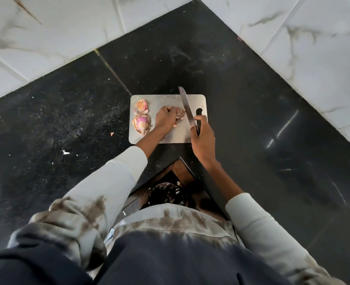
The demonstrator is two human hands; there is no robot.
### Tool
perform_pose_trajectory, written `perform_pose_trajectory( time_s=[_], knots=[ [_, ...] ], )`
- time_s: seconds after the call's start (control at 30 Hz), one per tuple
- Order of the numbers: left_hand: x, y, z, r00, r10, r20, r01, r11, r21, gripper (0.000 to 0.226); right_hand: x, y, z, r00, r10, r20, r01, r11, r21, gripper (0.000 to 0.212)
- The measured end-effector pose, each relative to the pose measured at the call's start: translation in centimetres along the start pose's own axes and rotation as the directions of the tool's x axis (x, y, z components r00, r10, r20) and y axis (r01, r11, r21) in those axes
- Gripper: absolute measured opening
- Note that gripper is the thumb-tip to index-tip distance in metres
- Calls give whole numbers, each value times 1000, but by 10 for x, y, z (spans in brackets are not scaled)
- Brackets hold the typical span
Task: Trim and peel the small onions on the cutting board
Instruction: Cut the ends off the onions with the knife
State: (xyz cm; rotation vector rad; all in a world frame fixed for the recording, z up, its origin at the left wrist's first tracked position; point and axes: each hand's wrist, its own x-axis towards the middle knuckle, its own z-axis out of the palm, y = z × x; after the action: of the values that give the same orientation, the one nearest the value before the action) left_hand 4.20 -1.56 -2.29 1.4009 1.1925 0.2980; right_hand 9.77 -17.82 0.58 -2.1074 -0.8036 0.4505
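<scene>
Black countertop (252,103), white marble wall tiles (67,27).

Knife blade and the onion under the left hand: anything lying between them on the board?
Nothing in the head view: the knife blade sits right against the onion held by the left hand.

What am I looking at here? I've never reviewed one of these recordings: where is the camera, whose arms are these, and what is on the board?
There is no machine: a person works with bare hands, and the one picture comes from a camera worn on their head, looking down. On the black counter lies a metal cutting board. The left hand holds a small onion down on the board. The right hand grips a knife, its blade just right of that onion. At the board's left edge lie a partly peeled pink onion and loose onion skin.
</scene>
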Motion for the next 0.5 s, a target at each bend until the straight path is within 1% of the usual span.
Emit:
perform_pose_trajectory(
  time_s=[0.07,0.1,0.17,0.27,0.37,0.43,0.5],
  knots=[
    [0,-1,-1,1000,-3,-16,4,998,59,32,-6,1,6,999,-27,27,28,999,-26,26],
    [0,-2,-1,1000,18,-14,-16,994,112,32,-8,2,8,999,-37,39,38,999,-36,27],
    [-4,-3,-1,994,106,-8,-102,972,213,28,-11,3,11,998,-43,36,45,998,-50,28],
    [-7,-7,-2,964,266,25,-263,924,277,21,-14,3,10,1000,-11,9,12,998,-58,29],
    [-6,-16,-6,918,386,92,-390,832,394,29,-16,4,10,1000,5,-4,-5,996,-87,28],
    [-7,-22,-9,902,416,113,-422,799,427,37,-19,4,10,1000,24,-5,-25,993,-115,26],
    [-9,-23,-11,890,444,104,-442,784,437,40,-23,5,10,999,48,-16,-50,990,-135,18]
  ],
)
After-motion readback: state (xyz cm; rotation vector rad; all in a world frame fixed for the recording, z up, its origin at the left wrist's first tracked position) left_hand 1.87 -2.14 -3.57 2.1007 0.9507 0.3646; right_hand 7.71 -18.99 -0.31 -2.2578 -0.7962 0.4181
